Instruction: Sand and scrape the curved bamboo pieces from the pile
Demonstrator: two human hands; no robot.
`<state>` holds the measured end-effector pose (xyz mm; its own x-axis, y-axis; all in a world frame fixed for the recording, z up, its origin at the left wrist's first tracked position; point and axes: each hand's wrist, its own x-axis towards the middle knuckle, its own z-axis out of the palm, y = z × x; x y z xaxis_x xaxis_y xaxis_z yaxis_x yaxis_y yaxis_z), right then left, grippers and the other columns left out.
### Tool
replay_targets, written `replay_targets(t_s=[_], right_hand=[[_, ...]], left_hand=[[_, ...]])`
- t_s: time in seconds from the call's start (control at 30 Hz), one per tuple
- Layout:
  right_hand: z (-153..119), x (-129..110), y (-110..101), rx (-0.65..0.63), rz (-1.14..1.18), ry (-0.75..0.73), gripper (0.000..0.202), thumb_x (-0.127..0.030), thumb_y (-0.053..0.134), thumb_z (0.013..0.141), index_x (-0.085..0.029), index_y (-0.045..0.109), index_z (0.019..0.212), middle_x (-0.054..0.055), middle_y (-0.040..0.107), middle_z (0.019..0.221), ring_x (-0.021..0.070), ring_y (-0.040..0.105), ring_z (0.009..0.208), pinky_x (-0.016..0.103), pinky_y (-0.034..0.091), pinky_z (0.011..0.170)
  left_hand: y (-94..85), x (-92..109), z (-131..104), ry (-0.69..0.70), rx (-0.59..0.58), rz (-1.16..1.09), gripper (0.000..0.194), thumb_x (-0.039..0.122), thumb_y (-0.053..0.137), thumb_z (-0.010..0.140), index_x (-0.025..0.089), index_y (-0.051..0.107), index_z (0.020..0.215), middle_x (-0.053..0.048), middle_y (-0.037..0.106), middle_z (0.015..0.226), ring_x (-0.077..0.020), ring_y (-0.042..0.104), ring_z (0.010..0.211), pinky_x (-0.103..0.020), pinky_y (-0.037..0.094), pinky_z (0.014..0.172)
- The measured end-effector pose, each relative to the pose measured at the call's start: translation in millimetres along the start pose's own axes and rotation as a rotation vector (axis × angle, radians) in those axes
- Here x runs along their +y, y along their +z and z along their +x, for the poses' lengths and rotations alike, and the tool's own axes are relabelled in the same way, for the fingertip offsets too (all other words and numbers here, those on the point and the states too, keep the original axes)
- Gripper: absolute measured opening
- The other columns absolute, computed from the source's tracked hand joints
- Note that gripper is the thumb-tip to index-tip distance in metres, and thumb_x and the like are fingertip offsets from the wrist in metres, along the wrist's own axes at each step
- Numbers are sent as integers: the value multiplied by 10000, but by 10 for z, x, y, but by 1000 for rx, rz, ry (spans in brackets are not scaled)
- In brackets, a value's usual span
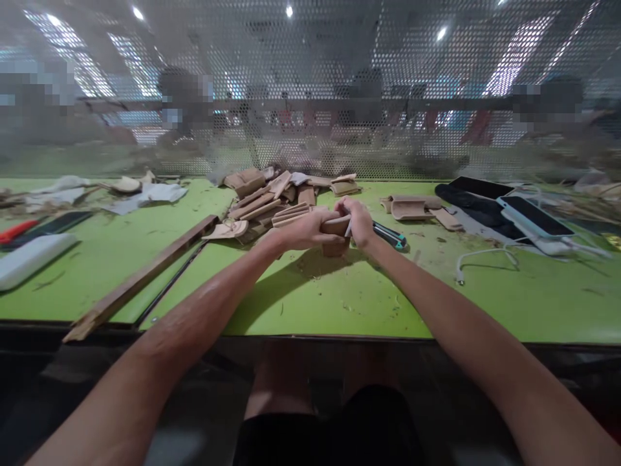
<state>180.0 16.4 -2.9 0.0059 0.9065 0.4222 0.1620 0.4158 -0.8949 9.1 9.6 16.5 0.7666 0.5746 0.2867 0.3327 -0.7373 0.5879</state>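
Over the middle of the green table, my left hand [310, 229] is wrapped round a curved brown piece [336, 226]. My right hand [358, 222] closes on the right end of the same piece, and a thin pale edge shows by its fingers. Under the hands a small brown block [334, 248] rests on the table. A teal and black cutter [389, 235] lies just right of my right hand. Behind and left of my hands is a pile of curved brown pieces [257, 202].
A long wooden strip [145, 275] lies at left, near a white case [36, 259] and a red-handled tool [18, 231]. More curved pieces [410, 208] lie right of centre. Phones [536, 217] and a white cable [485, 250] are farther right. A perforated screen [310, 142] stands behind.
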Motion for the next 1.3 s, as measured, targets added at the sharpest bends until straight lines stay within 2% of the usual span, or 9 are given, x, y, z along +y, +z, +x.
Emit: replay_targets(t_s=[0.17,0.33,0.53,0.67,0.97,1.1,1.2,1.3], right_hand=[[-36,96,-2,29,24,72,355,-469,403,899,-240,559,678,10,585,751,184,549,775,308,470,769],[-39,218,-40,23,-53,139,370,-538,417,861,-243,572,701,-3,588,749,184,558,782,297,445,745],[-19,177,-80,-87,-78,96,421,-577,392,904,-242,595,750,-4,621,767,187,569,784,316,468,778],[-27,89,-67,-132,-76,-18,409,-604,429,922,-250,556,761,5,607,792,198,563,818,342,485,844],[-13,-132,-97,-155,-286,-278,320,-372,363,945,-244,567,735,41,565,844,212,543,888,370,460,935],[-64,-283,-70,-150,-332,-387,310,-352,378,958,-234,601,778,55,552,891,221,550,942,391,455,974],[-96,-357,-55,-148,-387,-432,289,-362,395,972,-240,598,805,71,555,942,246,549,996,419,449,995],[-81,-335,-71,-151,-413,-416,268,-364,404,973,-245,587,816,78,566,969,261,549,1015,437,445,998]], left_hand=[[-16,16,20,12,36,11,350,375,684,863,150,662,1130,-74,693,998,-214,626,936,-325,503,848],[-30,8,34,23,23,16,458,415,676,888,154,640,1262,-107,711,1145,-245,636,1053,-369,503,949],[-30,-21,26,30,31,51,557,410,672,906,172,563,1397,-140,662,1327,-284,595,1215,-441,463,1070],[-12,-23,31,24,32,65,508,365,670,903,150,581,1354,-159,659,1300,-288,613,1186,-442,490,1033],[14,-59,66,52,-12,45,491,364,694,875,150,600,1306,-125,689,1188,-243,634,1025,-365,510,901],[22,4,53,84,-33,6,370,376,633,917,144,628,1205,-101,682,1069,-204,608,919,-317,499,797],[18,58,35,88,-39,9,273,333,592,926,146,637,1120,-80,660,972,-183,570,847,-295,474,739],[10,92,23,68,-40,-7,274,340,614,903,156,636,1104,-70,653,963,-180,561,835,-291,461,736]])
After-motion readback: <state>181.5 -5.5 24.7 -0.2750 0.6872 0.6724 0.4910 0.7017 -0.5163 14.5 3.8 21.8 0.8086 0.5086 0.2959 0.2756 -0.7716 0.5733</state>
